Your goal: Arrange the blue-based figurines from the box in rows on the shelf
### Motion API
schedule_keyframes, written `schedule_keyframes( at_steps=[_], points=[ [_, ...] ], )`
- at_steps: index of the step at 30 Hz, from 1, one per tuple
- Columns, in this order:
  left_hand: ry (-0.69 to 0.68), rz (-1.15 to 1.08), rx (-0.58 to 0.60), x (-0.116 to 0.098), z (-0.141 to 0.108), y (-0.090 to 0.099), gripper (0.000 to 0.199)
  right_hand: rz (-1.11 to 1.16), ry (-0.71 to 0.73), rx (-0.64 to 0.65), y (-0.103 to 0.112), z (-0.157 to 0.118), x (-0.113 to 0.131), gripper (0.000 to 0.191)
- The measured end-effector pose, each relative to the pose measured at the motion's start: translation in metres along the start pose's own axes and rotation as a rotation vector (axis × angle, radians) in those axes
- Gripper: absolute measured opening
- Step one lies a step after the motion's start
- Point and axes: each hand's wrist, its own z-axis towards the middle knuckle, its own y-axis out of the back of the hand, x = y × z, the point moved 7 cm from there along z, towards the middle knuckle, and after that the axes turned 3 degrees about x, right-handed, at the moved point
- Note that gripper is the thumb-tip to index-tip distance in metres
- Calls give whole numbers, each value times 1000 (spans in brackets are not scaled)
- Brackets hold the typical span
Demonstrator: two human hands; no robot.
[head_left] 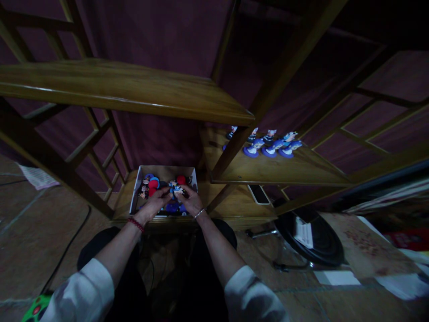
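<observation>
Small figurine, head view: held over the open box, pinched between fingertips of left hand and right hand. Judged light, stiff, smooth, thin parts fragile; best gripped by the body. Counted right of box: one phone; higher, at least seven shelf figurines. Box contents too jumbled to be counted.

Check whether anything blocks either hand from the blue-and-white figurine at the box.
Nothing visible does. The left hand and right hand meet at the figurine, over the box; the wooden shelf above isn't between them.
</observation>
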Motion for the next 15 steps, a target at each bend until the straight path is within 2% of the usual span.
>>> schedule_keyframes(
  at_steps=[10, 15],
  points=[
    [-13, 120, -23, -11, -5, -7, 52, -64, -92, -13, 3, 1, -13, 29],
    [-29, 137, -20, -16, -6, -11, 53, -53, -92, -19, 4, 3, -18, 31]
  ],
)
